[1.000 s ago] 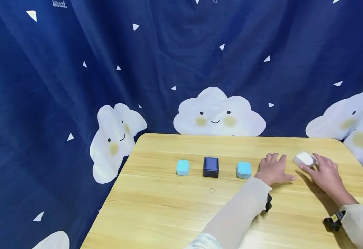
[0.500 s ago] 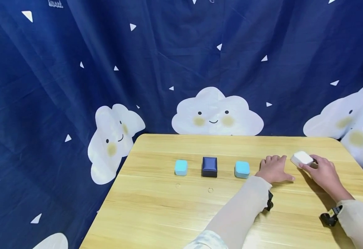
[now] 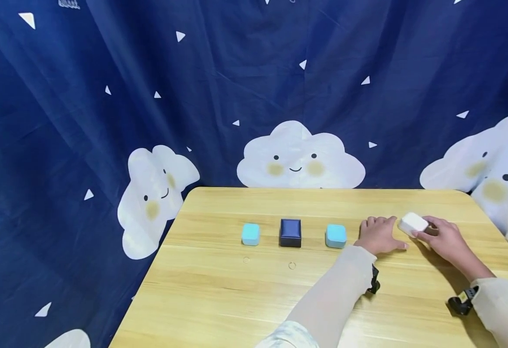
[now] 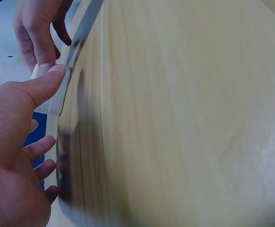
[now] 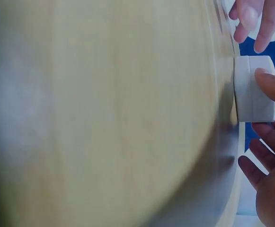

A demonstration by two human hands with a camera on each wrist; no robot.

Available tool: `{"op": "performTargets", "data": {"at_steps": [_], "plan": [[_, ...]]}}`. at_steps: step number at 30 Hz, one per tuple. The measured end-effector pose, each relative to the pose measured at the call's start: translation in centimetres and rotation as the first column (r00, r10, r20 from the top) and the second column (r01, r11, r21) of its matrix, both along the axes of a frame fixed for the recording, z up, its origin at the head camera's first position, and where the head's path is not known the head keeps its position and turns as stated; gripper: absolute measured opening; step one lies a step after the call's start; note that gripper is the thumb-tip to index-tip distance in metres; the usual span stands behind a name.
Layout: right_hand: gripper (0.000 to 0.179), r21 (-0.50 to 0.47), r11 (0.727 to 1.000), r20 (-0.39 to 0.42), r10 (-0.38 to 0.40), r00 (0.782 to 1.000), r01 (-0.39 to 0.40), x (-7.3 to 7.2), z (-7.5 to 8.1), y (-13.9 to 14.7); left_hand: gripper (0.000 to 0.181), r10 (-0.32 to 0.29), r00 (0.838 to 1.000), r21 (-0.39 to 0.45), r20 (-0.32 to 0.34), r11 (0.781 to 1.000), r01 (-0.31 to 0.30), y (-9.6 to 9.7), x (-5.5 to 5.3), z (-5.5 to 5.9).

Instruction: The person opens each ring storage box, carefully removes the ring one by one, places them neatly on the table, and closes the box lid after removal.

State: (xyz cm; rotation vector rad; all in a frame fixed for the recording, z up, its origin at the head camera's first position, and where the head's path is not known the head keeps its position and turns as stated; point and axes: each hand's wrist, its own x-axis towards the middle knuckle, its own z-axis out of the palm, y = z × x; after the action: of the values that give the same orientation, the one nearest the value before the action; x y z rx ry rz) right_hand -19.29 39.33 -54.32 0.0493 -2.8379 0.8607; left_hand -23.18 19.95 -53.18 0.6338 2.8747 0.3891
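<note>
My right hand point(image 3: 445, 240) grips a small white ring box point(image 3: 412, 223) at the right of the table. In the right wrist view the thumb lies on the lid half of the white box point(image 5: 255, 92), with fingers behind it and a seam running round its closed side. Just left of the box, my left hand point(image 3: 377, 235) has its fingers spread and holds nothing. In the left wrist view its thumb overlaps the white box point(image 4: 59, 97). Close beside that hand's sleeve stands a light blue ring box point(image 3: 336, 237).
Further left, a dark blue ring box point(image 3: 290, 233) and another light blue box point(image 3: 250, 234) stand in a row on the wooden table point(image 3: 219, 299). Two thin rings lie in front, one ring point(image 3: 291, 265) below the dark box and another ring point(image 3: 246, 260). A blue curtain point(image 3: 219, 87) hangs behind.
My right hand has shifted the white box a little left, closer to my left hand, and turned it slightly. The left hand stays nearly still. The head view has swung slightly right.
</note>
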Motion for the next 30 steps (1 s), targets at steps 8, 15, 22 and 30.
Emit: {"op": "performTargets", "data": {"at_steps": [8,15,22,30], "plan": [[0.064,-0.005,1.000,0.024,-0.012,1.000,0.012,0.3,0.0,-1.7,0.075,0.007,1.000,0.046,-0.028,0.999,-0.006,0.2,0.0,-0.5],[0.064,0.006,0.998,0.001,-0.064,0.998,0.064,0.8,-0.1,-2.8,0.078,0.024,0.998,0.078,-0.059,0.997,-0.019,0.4,0.1,-1.0],[0.064,0.006,0.996,-0.021,-0.084,0.996,0.084,1.1,-0.4,-3.4,0.076,0.038,0.996,0.174,-0.085,0.985,-0.023,0.0,0.3,-1.8],[0.064,-0.081,0.997,-0.002,0.015,1.000,-0.016,1.1,-0.2,-2.4,0.069,0.051,0.992,0.214,-0.117,0.976,-0.025,0.1,0.2,-2.3]]}}
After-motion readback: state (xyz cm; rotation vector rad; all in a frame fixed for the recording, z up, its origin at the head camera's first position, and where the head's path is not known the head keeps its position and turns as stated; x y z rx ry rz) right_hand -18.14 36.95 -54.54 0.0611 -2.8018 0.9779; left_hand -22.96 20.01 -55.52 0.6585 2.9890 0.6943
